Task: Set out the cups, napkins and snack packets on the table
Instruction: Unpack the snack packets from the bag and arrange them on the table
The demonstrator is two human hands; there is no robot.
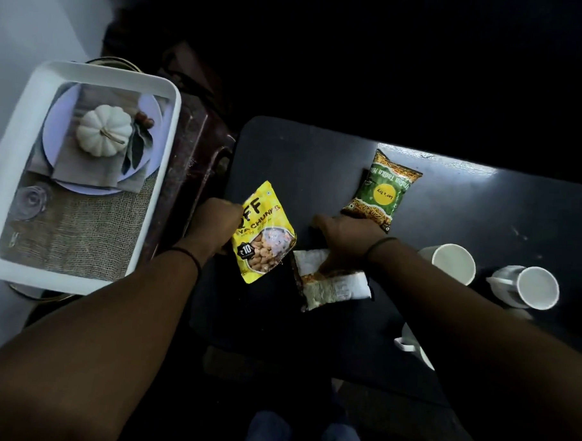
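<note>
- A dark room, seen from above; a black table [467, 208] fills the right side, with a glare of light along its far edge.
- A white tray [14, 181] sits off the table's left edge, on a separate stand, its floor printed with a picture of a plate, a pale pumpkin and burlap.
- The left hand [213, 222] is at the table's left edge, its grip clamped on the upper left side of a yellow packet [265, 236].
- The right hand [345, 239] is in the middle of the table, fingers curled down onto a white and brown packet [330, 282] lying just right of the yellow one; its grip looks closed on that packet, though the fingertips are hidden.
- A green packet [384, 191] lies flat towards the far edge, its near end touching the right hand.
- Two white cups [454, 264] [533, 287] stand side by side near the right edge.
- A third white cup [411, 345], partly hidden by the right forearm, is at the near edge.
</note>
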